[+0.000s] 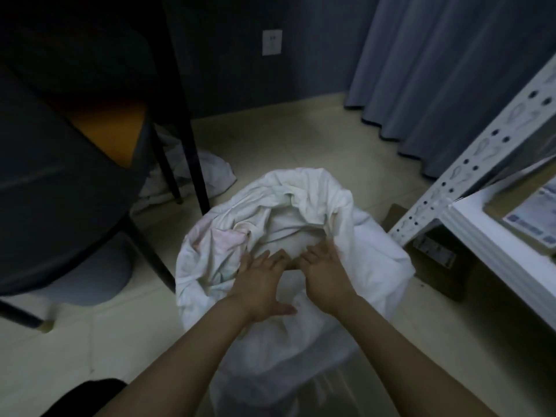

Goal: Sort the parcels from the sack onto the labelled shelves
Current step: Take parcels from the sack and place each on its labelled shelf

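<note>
A white cloth sack point(373, 254) stands open on the floor in the middle of the view. Both my hands reach into its mouth. My left hand point(260, 284) lies flat with fingers spread over the near edge of the opening. My right hand point(323, 273) is beside it, fingers pointing down into the sack. A pale rounded parcel point(285, 236) shows inside, just past my fingertips; whether either hand grips it is hidden. The white metal shelf unit point(469, 236) stands at the right, with a labelled parcel point(532, 219) on one shelf.
A dark chair with an orange cushion point(108, 130) and black legs stands at the left, with crumpled white cloth point(207, 173) under it. A brown cardboard box point(436, 260) sits on the floor under the shelf. Grey curtains point(451, 70) hang at the back right.
</note>
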